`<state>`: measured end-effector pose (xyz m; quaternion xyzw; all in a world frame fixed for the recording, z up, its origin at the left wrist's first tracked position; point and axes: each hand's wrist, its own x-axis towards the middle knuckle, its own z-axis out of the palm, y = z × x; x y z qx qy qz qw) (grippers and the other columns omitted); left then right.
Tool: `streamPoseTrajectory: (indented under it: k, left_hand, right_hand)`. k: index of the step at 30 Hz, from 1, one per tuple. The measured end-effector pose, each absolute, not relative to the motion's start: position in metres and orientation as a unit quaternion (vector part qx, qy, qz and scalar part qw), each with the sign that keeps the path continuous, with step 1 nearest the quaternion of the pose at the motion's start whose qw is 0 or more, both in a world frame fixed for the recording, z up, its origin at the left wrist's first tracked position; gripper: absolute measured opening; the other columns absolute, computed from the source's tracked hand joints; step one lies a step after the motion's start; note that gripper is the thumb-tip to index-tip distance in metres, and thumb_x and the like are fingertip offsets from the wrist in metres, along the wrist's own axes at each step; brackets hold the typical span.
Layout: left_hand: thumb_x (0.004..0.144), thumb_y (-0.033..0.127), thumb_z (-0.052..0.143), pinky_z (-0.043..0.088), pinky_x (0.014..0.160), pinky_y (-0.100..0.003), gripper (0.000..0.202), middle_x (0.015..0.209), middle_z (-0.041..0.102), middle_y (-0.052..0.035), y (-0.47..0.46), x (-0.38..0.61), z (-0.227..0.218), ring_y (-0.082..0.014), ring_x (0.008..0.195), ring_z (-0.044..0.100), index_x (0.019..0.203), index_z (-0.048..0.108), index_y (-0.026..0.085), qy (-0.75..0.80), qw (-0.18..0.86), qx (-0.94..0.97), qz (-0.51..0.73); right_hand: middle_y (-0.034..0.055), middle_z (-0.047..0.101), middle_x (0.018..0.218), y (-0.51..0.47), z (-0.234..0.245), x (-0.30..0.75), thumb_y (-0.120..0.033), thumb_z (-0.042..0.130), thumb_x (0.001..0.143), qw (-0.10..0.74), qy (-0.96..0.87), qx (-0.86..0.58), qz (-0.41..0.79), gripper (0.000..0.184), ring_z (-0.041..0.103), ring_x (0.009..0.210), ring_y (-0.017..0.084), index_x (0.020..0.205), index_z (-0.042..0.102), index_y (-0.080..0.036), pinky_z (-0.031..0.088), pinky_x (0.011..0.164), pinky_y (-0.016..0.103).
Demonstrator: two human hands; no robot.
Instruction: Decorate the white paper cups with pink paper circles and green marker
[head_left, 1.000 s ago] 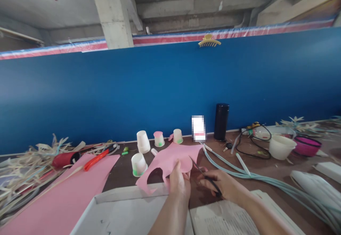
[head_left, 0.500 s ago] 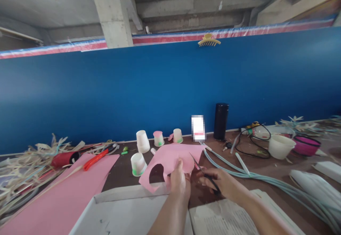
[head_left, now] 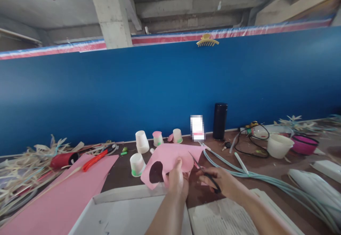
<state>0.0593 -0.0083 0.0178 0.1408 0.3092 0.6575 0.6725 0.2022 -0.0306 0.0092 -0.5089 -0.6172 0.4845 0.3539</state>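
My left hand (head_left: 178, 178) pinches a sheet of pink paper (head_left: 170, 152), thumb on top and the other fingers mostly hidden beneath. Rounded openings are cut into the sheet's near left side. In my right hand (head_left: 222, 181) is a pair of black-handled scissors (head_left: 211, 179). Their blades point up and left, at the paper's right side beside my left thumb. A small bit of pink paper shows below the right fingers. Behind the sheet stand small white paper cups, one a pink-topped cup (head_left: 157, 139), another a cup with green at its rim (head_left: 137, 164).
A white box lid (head_left: 128, 192) and printed pages (head_left: 226, 217) lie in front. More pink paper (head_left: 61, 199) with red-handled pliers (head_left: 94, 160) is at left. Pale blue tubing (head_left: 266, 178), a black cylinder (head_left: 220, 121) and a white bucket (head_left: 279, 146) are at right.
The pink sheet's lower left part has shifted slightly right and up. The pink bit by my right fingers shows lower down. Both hands keep their hold.
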Motion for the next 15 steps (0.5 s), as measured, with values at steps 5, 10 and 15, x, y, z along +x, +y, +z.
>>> streamPoseTrajectory:
  k: [5,10,15]
  left_hand:
    - [0.078,0.016,0.057,0.054,0.071,-0.029,0.015,0.079,0.069,-0.0094,-0.003,0.057,0.017,-0.0184,0.075,0.067,0.092,0.061,0.012,0.317,0.677,0.115,0.654]
    - [0.077,0.015,0.059,0.055,0.069,-0.028,0.014,0.08,0.069,-0.009,0.003,0.053,0.013,-0.0186,0.077,0.067,0.09,0.061,0.012,0.318,0.671,0.113,0.66]
    - [0.076,0.018,0.062,0.055,0.072,-0.03,0.02,0.094,0.068,-0.0101,0.01,0.048,0.006,-0.02,0.088,0.065,0.096,0.061,0.014,0.291,0.666,0.124,0.675]
  right_hand:
    - [-0.0027,0.05,0.054,-0.033,0.012,0.202,-0.049,0.061,0.071,0.359,-0.617,-0.5,0.49,0.041,0.038,0.045,0.006,0.089,0.068,-0.012,0.031,0.047,0.021]
    - [-0.0023,0.05,0.056,-0.033,0.013,0.202,-0.049,0.063,0.07,0.364,-0.609,-0.498,0.498,0.041,0.04,0.047,0.006,0.088,0.067,-0.013,0.03,0.045,0.02]
    - [-0.0024,0.049,0.056,-0.029,0.005,0.203,-0.05,0.062,0.071,0.369,-0.61,-0.491,0.501,0.044,0.038,0.045,0.006,0.091,0.066,-0.011,0.03,0.045,0.021]
